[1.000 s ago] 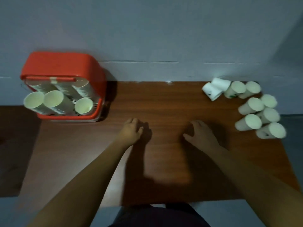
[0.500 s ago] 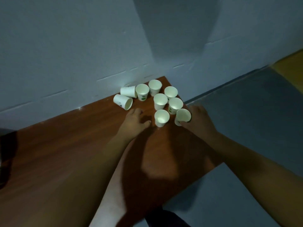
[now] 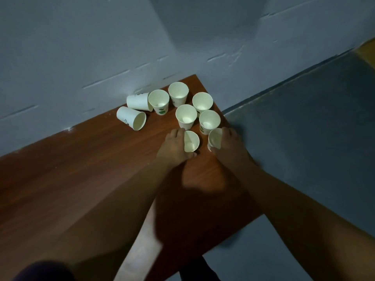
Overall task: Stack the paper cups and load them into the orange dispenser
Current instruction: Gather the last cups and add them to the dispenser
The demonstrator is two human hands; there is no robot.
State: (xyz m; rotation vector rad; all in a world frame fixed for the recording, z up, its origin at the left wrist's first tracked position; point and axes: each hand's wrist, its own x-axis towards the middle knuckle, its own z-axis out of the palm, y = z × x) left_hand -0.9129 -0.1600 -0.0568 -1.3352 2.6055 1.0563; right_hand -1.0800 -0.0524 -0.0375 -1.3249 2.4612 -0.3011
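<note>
Nine white paper cups were clustered at the far corner of the surface. The left cup [image 3: 191, 141] was gripped by the fingers [image 3: 178, 133] of the left hand [image 3: 172, 148]. The right cup [image 3: 214, 138] was tilted and held by the fingers [image 3: 228, 132] of the right hand [image 3: 229, 147]. Just beyond those fingers, five upright cups [image 3: 186, 116] were stood mouths up, some printed in green. Farther left of the left fingers, two tipped cups [image 3: 132, 118] were laid on their sides.
</note>
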